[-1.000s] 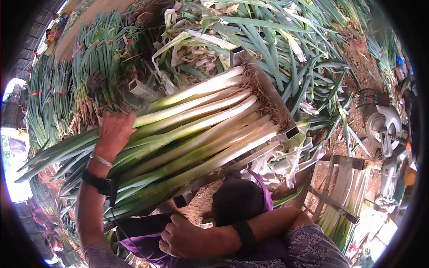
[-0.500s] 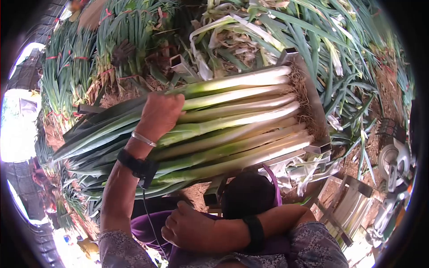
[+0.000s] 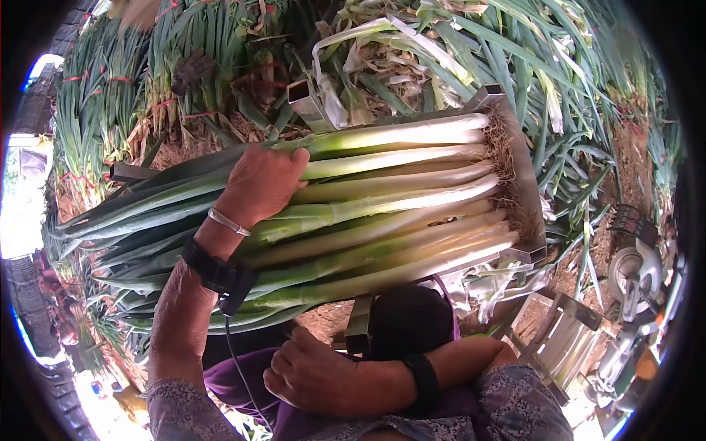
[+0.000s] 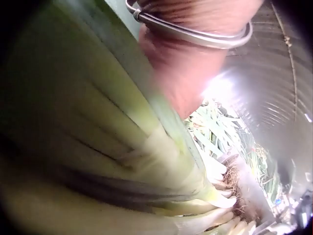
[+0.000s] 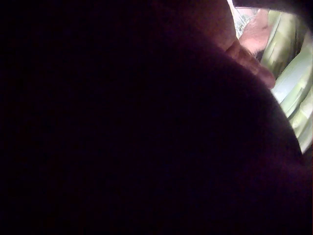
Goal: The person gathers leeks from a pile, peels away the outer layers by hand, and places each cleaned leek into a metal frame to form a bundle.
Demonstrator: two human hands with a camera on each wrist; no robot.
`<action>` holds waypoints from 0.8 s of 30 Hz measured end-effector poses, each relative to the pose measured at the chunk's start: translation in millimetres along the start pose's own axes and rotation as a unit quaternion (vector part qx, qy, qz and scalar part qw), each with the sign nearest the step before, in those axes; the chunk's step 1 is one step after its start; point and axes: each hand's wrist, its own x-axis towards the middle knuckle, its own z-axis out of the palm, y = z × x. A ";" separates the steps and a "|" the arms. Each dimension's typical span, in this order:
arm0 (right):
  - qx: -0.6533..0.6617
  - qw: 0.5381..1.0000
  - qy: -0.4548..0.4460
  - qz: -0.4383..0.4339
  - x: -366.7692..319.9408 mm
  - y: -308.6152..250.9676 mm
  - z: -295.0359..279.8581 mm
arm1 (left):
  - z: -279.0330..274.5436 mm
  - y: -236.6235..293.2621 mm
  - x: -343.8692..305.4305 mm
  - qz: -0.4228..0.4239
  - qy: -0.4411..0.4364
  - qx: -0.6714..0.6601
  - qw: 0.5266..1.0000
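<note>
A row of leeks (image 3: 382,198) lies side by side, white ends and roots (image 3: 503,158) towards a metal end plate (image 3: 528,191) at the right, green leaves spreading left. My left hand (image 3: 261,184), with a bracelet at the wrist, grips leeks at the far side of the row where green meets white; its fingertips are hidden. In the left wrist view, part of that hand (image 4: 186,73) shows beside large, close leek stalks (image 4: 146,147). My right hand (image 3: 309,373) rests near my body with loosely bent fingers, holding nothing. The right wrist view is mostly dark.
Tied leek bundles (image 3: 103,132) stand at the back left. Loose leaves (image 3: 507,51) are heaped behind the row. A metal tube end (image 3: 309,103) juts up beyond it. At the lower right are another metal frame (image 3: 562,323) with leeks and a cutting machine (image 3: 636,275).
The head view has turned and shifted, so the leeks and my left hand appear farther right and the row lies more level. My left hand keeps about the same place on the leeks.
</note>
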 end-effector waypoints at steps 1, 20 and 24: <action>0.003 1.000 -0.006 -0.003 0.2 -0.3 -0.2 | -1.9 2.8 -3.2 0.014 0.021 0.006 1.000; 0.013 1.000 -0.017 -0.016 2.4 4.6 -0.1 | 7.1 12.8 -0.4 -0.022 -0.037 -0.017 0.999; 0.031 0.999 -0.025 -0.010 2.3 1.9 17.2 | 4.2 20.9 -9.4 -0.036 -0.009 0.018 0.999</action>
